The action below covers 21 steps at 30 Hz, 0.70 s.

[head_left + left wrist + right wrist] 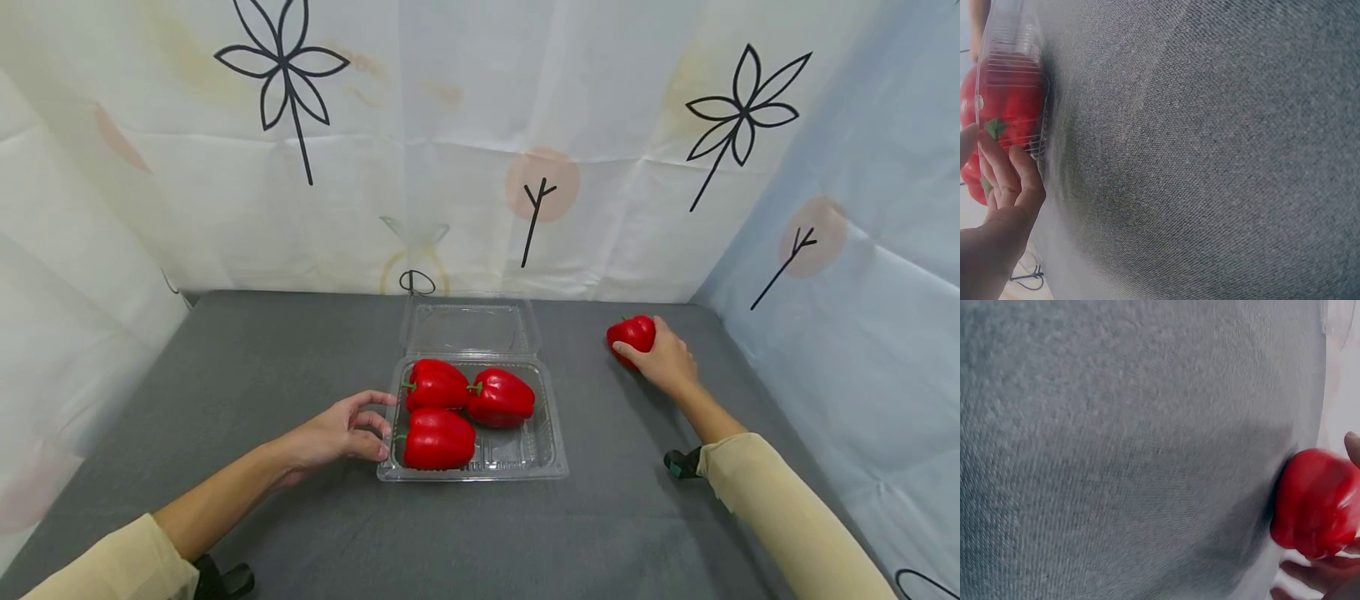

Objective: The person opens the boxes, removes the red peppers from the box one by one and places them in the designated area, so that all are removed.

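Observation:
Three red bell peppers (439, 438) lie in a clear plastic clamshell container (555, 467), two at the back and one at the front left. Its hinged lid (471, 327) is folded back, away from me. With thumb and fingertips, my left hand (358, 427) pinches the container's left rim; the left wrist view shows the fingers (1005, 169) along its wall. Off to the right, my right hand (666, 360) grips another red bell pepper (636, 332), thumb at the near side and fingers around the far side. In the right wrist view this pepper (1313, 503) is close to the cloth.
A grey cloth (480, 542) covers the table. White printed fabric (600, 108) hangs behind it, with more fabric along the left and right sides. Bare cloth separates the container from the right-hand pepper.

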### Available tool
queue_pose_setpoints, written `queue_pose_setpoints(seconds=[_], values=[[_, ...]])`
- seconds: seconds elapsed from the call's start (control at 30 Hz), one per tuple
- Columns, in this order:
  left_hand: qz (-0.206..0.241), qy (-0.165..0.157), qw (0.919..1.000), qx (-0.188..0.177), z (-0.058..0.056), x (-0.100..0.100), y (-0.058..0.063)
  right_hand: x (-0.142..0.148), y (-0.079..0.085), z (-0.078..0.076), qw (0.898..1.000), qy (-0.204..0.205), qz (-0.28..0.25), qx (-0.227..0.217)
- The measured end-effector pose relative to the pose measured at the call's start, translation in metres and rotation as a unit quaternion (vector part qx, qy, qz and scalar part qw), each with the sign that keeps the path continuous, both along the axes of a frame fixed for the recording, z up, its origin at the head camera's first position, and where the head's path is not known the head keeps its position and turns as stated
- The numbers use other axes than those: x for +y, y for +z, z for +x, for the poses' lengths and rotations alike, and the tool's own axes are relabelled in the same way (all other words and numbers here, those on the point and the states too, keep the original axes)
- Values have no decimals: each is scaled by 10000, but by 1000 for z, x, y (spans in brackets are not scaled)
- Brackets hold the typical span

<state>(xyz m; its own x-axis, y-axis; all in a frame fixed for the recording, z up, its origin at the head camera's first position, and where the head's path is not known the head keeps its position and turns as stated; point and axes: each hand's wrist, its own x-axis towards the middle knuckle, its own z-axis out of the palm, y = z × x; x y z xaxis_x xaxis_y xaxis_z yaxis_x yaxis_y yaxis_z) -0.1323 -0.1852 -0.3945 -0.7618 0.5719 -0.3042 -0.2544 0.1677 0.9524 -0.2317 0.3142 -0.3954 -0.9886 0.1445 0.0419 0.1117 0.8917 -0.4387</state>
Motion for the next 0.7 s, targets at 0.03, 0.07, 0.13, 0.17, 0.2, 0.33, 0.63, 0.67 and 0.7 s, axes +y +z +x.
queue_pose_setpoints(seconds=[0.03,0.07,0.13,0.17,0.2,0.33,0.63,0.67,0.7], values=[[10,7,10000,-14,0,0,0,-3,1,1,10000,2,10,30],[9,12,10000,-21,0,0,-1,-5,2,1,10000,9,15,74],[1,26,10000,-34,-1,0,-1,-12,6,3,9998,47,41,206],[-11,28,10000,-31,-1,0,-1,-16,8,4,9995,82,65,283],[-18,29,10000,-30,-1,0,-2,-21,11,5,9992,146,69,368],[-19,21,10000,-21,-1,0,-2,-37,20,11,9964,534,63,651],[4,0,10000,-21,-1,0,-1,-74,29,22,9843,1591,-111,754],[3,-3,10000,-17,-1,0,-1,-78,30,24,9826,1700,-130,733],[3,-1,10000,-12,-1,0,-1,-82,30,25,9806,1818,-148,719]])
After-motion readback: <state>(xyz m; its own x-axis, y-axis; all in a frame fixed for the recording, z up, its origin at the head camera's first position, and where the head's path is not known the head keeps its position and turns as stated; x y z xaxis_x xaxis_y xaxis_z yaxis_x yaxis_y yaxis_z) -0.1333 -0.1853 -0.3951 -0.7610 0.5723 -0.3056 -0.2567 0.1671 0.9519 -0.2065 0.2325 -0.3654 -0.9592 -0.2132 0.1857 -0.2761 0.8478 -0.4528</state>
